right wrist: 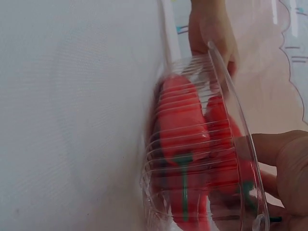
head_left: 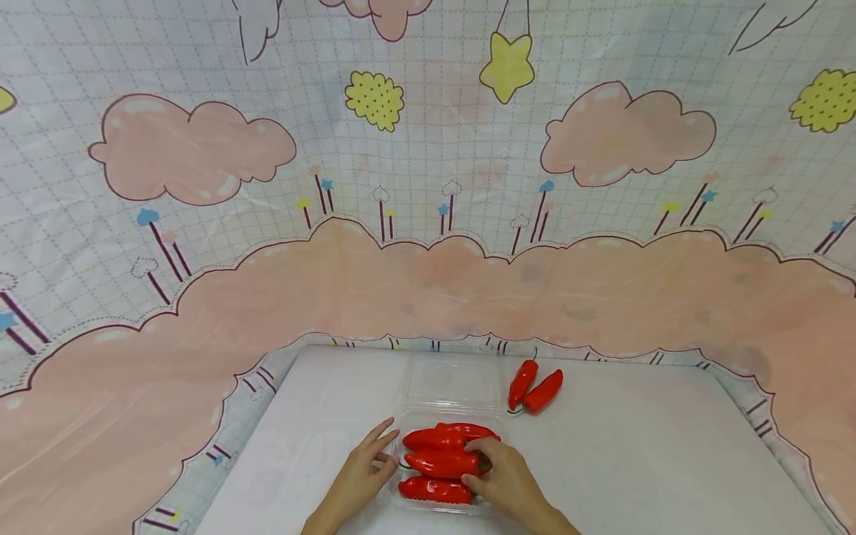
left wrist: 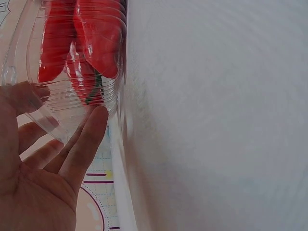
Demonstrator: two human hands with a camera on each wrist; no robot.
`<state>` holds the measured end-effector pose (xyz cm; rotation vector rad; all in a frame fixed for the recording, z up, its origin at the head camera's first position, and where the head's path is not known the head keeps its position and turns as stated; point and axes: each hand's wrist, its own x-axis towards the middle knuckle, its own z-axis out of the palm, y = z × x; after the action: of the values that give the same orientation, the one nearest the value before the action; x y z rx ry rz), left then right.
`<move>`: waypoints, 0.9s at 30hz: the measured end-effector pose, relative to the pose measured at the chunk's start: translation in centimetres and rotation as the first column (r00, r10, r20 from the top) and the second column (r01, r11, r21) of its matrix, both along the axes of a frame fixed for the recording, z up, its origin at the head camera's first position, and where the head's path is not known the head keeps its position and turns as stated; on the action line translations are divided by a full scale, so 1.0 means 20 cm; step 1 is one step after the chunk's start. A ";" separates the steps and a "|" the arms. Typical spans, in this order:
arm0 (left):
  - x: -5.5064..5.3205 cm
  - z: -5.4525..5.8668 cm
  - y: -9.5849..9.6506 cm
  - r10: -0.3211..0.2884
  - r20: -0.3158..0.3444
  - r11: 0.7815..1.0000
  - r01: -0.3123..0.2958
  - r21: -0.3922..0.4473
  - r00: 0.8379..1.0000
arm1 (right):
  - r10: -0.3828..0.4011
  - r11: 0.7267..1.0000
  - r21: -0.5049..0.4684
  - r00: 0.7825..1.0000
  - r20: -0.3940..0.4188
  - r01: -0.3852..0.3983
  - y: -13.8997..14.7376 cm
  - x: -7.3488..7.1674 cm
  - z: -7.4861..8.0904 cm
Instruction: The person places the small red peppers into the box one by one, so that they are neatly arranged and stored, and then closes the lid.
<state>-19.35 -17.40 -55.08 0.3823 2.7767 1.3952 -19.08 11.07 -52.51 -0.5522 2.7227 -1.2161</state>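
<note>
**Hands at a clear tray of red peppers on a white table**

Pastel cartoon cloth (head_left: 428, 282), printed with pink clouds and yellow stars, hangs behind and around a white table (head_left: 669, 461). Near the front edge sits a clear plastic clamshell tray (head_left: 449, 386) with its lid folded open toward the back. Three red peppers (head_left: 441, 462) lie side by side in the tray's base.

The left hand (head_left: 361, 468) rests against the tray's left wall with fingers straight and spread; the left wrist view shows the fingertips (left wrist: 96, 118) touching the ribbed plastic, gripping nothing. The right hand (head_left: 501, 475) lies over the right end of the peppers, its fingers curled onto the middle one; whether it truly grips or only presses cannot be told for sure, though it looks like a hold.

Two more loose red peppers (head_left: 533, 388) lie together on the table, just right of the open lid and apart from both hands.

Judging by this layout, three peppers are packed and two are left outside, with the lid not yet closed.
</note>
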 end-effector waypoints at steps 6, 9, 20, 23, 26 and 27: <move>0.00 0.00 0.00 0.002 0.018 1.000 -0.002 0.004 1.000 | 0.012 1.000 0.022 1.000 -0.020 -0.011 0.00 0.00 0.00; 0.00 0.00 0.00 -0.001 0.021 1.000 0.001 0.008 1.000 | 0.021 0.999 0.028 0.999 -0.032 -0.020 0.00 0.00 0.00; -0.01 -0.01 -0.01 -0.006 0.012 1.000 0.006 0.009 1.000 | 0.030 0.999 -0.041 0.999 0.038 -0.028 0.02 0.00 0.04; 0.00 0.00 0.00 -0.002 0.011 1.000 0.002 0.008 1.000 | 0.032 0.998 -0.061 0.998 0.049 -0.029 0.03 0.00 0.05; 0.00 0.00 0.00 0.001 0.014 1.000 -0.001 0.003 1.000 | 0.032 0.997 -0.076 0.998 0.057 -0.027 0.03 0.00 0.06; 0.00 0.00 0.00 0.002 0.015 1.000 -0.002 0.001 1.000 | 0.031 0.996 -0.080 0.998 0.057 -0.027 0.04 0.00 0.07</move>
<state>-19.38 -17.43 -55.07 0.3673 2.7653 1.3939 -19.04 11.82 -51.21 -0.5537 2.6195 -1.3160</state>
